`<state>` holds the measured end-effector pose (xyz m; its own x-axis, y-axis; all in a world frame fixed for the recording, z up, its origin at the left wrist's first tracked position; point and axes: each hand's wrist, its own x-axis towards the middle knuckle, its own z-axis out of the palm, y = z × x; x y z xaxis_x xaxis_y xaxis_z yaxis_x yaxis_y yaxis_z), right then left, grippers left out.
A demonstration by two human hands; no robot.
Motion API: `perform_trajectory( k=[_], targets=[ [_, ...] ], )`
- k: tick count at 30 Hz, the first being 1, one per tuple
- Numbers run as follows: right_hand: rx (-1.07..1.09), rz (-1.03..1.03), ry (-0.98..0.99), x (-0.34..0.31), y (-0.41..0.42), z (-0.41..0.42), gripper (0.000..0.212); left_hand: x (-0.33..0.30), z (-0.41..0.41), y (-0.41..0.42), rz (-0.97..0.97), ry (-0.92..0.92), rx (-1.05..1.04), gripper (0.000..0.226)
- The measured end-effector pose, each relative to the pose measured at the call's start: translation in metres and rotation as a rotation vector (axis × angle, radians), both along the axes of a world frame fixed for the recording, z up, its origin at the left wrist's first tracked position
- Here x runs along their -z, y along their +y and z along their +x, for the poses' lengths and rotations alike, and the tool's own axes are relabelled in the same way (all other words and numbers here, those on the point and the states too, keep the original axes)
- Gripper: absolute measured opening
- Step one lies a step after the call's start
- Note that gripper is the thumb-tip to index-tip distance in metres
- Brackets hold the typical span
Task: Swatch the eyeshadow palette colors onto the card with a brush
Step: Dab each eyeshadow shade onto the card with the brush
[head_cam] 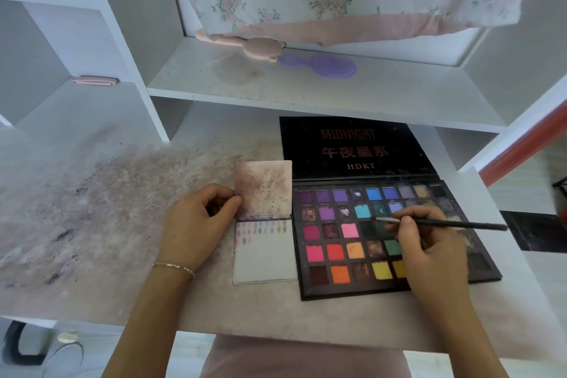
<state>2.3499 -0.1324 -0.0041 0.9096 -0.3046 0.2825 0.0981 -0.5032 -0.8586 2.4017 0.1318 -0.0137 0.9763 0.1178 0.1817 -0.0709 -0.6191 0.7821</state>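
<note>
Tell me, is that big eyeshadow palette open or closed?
Open. The palette lies flat on the desk with its black lid folded back, leaving the rows of coloured pans uncovered.

Both forearms bare, no sleeves in view. Left wrist: thin bracelet [173, 266], pale silvery segments on a fine band. Lap below the worktop edge: dusty-pink garment [303, 357], plain, unpatterned.
</note>
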Motion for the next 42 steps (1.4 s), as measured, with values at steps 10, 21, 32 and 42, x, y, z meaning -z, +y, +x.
perform_trajectory(
  k=[10, 21, 32, 42],
  targets=[
    [-0.075, -0.143, -0.018, 0.002, -0.003, -0.003, 0.023, 0.0, 0.0, -0.002, -0.02, 0.014, -0.001, 0.024],
    [-0.089, -0.198, 0.029, 0.006, -0.005, -0.002, 0.037, 0.0, -0.001, -0.002, -0.025, 0.015, -0.007, 0.024],
    [-0.088, -0.194, 0.015, 0.003, -0.003, -0.002, 0.019, 0.001, 0.001, -0.003, -0.009, 0.016, -0.015, 0.023],
    [-0.12, -0.021, -0.02, -0.006, 0.009, -0.007, 0.022, 0.0, 0.0, -0.003, -0.022, 0.018, -0.001, 0.025]
  ],
)
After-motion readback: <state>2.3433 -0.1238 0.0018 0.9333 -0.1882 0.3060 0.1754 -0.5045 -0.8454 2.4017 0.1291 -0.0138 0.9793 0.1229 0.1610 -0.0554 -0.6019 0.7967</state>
